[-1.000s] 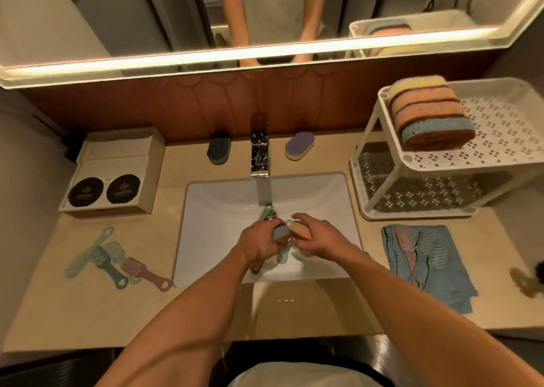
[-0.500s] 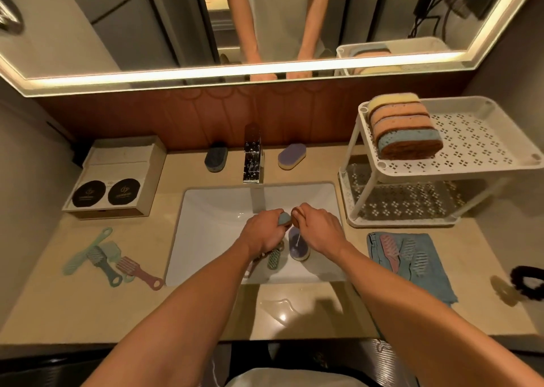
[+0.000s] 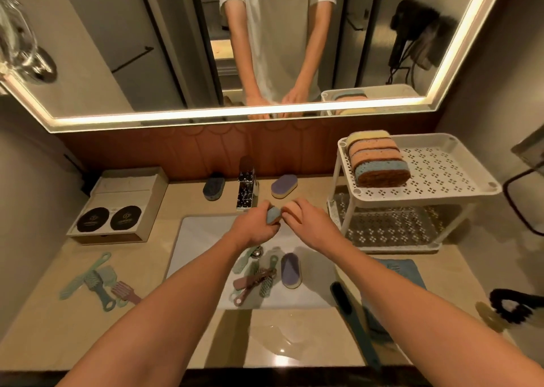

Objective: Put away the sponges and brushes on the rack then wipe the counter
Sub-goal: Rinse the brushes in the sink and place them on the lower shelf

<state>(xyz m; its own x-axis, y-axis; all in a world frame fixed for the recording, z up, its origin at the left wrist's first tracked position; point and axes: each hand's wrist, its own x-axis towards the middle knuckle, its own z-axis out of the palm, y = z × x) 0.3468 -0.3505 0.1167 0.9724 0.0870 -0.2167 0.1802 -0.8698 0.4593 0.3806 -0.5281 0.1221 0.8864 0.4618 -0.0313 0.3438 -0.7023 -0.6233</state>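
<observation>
Lying at lower centre, the sink [image 3: 200, 239] still holds brushes [image 3: 256, 280] and a purple sponge [image 3: 290, 270]; just above, both hands have risen from the basin, left grip [image 3: 256, 227] wrapped round a blue sponge [image 3: 273, 214], right grip [image 3: 309, 224] pinching what looks like an orange sponge [image 3: 290, 209]. That lift likely heads them for the rack [image 3: 441, 168], right of frame, carrying stacked sponges [image 3: 378, 163].

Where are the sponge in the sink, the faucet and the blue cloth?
sponge in the sink [image 3: 290, 269], head view, purple top.
faucet [image 3: 245, 192], head view, chrome body.
blue cloth [image 3: 407, 267], head view, far corner.
</observation>
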